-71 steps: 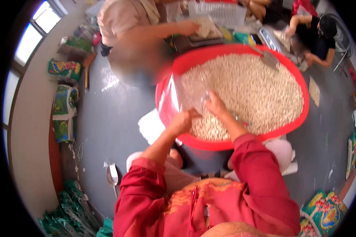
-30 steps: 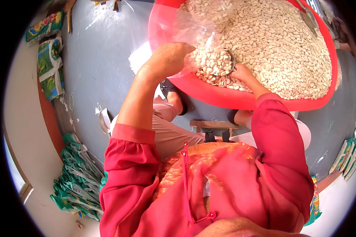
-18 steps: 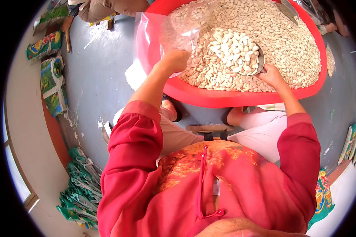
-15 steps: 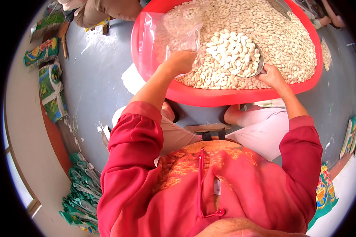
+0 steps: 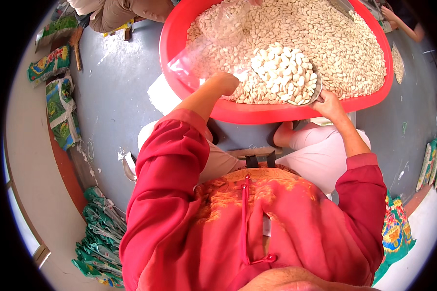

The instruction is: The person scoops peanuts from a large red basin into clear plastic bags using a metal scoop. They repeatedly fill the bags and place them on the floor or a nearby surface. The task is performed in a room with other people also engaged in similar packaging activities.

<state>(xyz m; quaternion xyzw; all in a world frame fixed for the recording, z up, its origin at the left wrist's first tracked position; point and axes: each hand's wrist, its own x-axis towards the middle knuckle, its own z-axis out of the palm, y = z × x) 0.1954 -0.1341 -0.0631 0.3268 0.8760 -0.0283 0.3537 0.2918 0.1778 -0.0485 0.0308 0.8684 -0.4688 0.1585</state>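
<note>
A big red tub [image 5: 272,114] in front of me holds a wide heap of flat, pale, pumpkin-like seeds [image 5: 344,53]. In my right hand [image 5: 329,104], closed round its handle, is a metal scoop [image 5: 318,86] piled high with whiter seeds [image 5: 284,72] above the heap. At the tub's near left, my left hand [image 5: 225,84] has its fingers closed on a clear plastic bag [image 5: 189,60]. The bag spreads over the seeds and the left rim, and its outline is hard to follow. The scoop is right of the bag, apart from it.
Green printed sacks [image 5: 63,114] lie along the left wall, with a stack of folded sacks [image 5: 102,233] lower down. A broom [image 5: 75,46] lies near them. Another metal tool [image 5: 343,7] rests in the tub's far right. One person [image 5: 128,9] sits far left; another person's arm [image 5: 405,26] shows far right.
The loaded scoop and my right hand have come slightly nearer to me. My left hand has dropped a little, and the bag's upright, raised part has sunk and spread over the seeds.
</note>
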